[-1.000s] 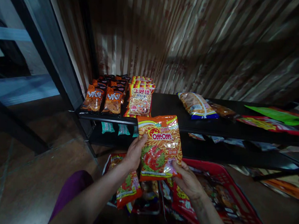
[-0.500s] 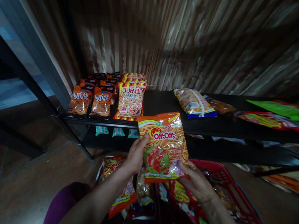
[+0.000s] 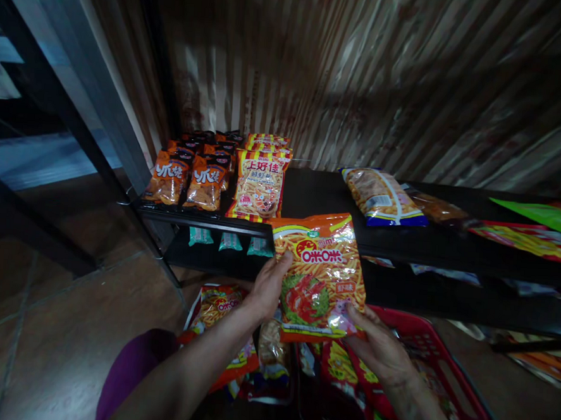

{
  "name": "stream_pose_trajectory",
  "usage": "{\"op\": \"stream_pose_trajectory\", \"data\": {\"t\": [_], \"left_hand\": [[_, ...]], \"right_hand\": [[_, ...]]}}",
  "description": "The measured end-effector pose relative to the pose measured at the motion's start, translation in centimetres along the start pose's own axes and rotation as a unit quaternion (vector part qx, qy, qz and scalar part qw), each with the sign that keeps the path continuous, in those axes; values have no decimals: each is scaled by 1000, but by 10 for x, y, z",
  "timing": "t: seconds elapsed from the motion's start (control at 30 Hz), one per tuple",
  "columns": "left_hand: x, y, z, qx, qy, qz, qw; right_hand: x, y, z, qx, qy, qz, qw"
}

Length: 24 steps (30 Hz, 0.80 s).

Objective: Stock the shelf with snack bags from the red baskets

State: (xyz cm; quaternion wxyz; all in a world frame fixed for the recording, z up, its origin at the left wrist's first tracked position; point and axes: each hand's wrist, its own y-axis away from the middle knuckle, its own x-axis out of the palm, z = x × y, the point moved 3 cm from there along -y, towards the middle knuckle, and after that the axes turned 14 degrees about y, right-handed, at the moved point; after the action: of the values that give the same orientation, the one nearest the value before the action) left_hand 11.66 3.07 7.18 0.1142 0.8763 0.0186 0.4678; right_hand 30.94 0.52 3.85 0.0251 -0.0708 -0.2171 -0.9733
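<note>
Snack bag (image 3: pixel 321 273): orange foil pack, red-and-white logo up top, yellow stick snacks and a red shrimp on green printed across the front. I have it face toward me, long axis near vertical, top edge leaning slightly away to the left, logo end up. It hangs in the air above the red basket (image 3: pixel 435 365), just in front of the shelf edge (image 3: pixel 402 246).

Left hand (image 3: pixel 266 288) is clamped on the bag's left edge, thumb over the front. Right hand (image 3: pixel 379 349) pinches the lower right corner, fingers under the bottom seam. Both grips closed on the pack.

Below my hands: more packs in the basket, and a matching orange bag (image 3: pixel 220 308) lying beside it.

Further back on the shelf: two dark orange bags (image 3: pixel 187 182) at the left end, a striped yellow pack (image 3: pixel 258 186) just beside them, a blue-edged bag (image 3: pixel 381 197) lying flat to the right, a green pack (image 3: pixel 541 213) at the far right.
</note>
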Motion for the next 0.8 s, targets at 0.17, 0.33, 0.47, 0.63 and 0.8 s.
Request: {"op": "stream_pose_trajectory", "data": {"t": [0.17,0.33,0.47,0.63,0.8], "left_hand": [[-5,8,15,-21,-23,4,1000],[-21,23,23,-54,-6,-46,997],[-40,29,22,-46,-21,-73,996],[-53,26,20,-43,-36,-67,996],[-47,23,19,-7,-34,-62,997]], "right_hand": [[1,16,-10,8,-2,3,1000],[11,28,-23,14,-15,44,999],[18,22,-40,20,-29,63,997],[23,13,-45,19,-31,95,995],[14,6,-50,19,-29,74,997]]}}
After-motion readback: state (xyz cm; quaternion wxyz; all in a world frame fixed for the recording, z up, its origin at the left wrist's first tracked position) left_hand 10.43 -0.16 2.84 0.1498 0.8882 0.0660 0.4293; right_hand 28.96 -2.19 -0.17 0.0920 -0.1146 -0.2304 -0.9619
